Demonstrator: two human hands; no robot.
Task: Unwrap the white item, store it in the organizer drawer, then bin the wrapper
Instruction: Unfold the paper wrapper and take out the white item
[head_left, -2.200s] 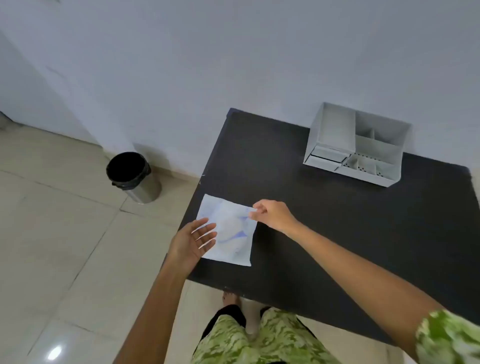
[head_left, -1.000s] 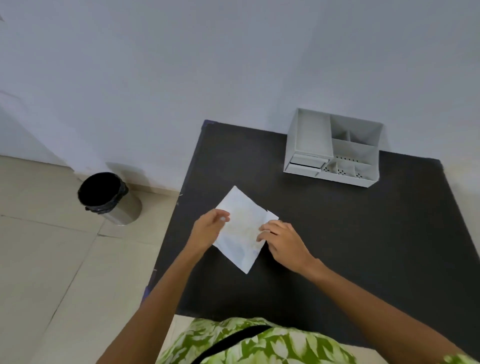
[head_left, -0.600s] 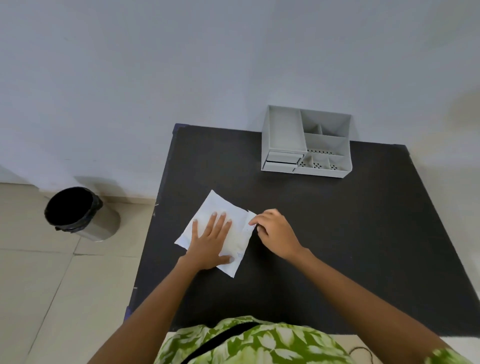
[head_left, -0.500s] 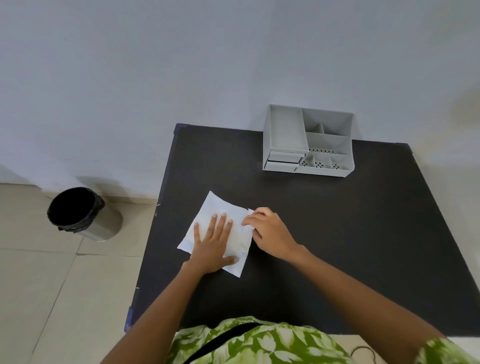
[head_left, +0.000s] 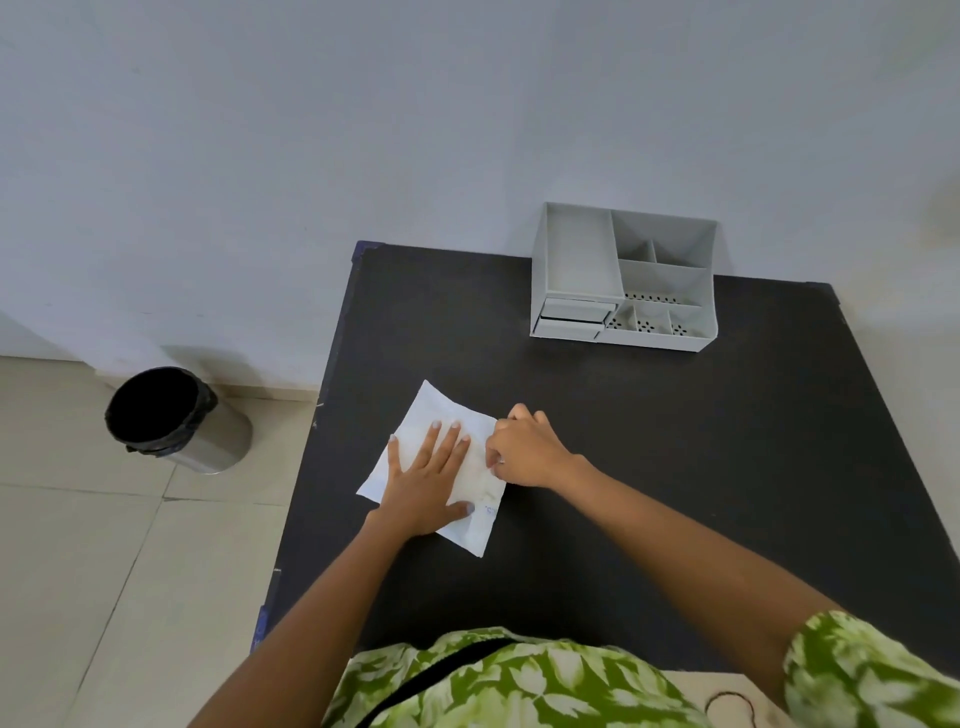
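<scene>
A flat white wrapped item (head_left: 436, 410) lies on the black table (head_left: 675, 441) near its left edge. My left hand (head_left: 423, 480) rests flat on it with fingers spread, pressing it down. My right hand (head_left: 524, 447) is curled at the packet's right edge, fingertips pinching the wrapper there. The grey organizer (head_left: 623, 278) stands at the back of the table against the wall, with two small drawers (head_left: 571, 317) at its front left, both closed. A round metal bin (head_left: 174, 421) with a black liner stands on the floor left of the table.
A pale wall runs right behind the table. The tiled floor (head_left: 104, 571) lies to the left. My green patterned shirt (head_left: 493, 680) fills the bottom of the view.
The packet was lifted and turned between both hands, then laid flat. My left hand now presses it down and my right hand has shifted onto its right edge.
</scene>
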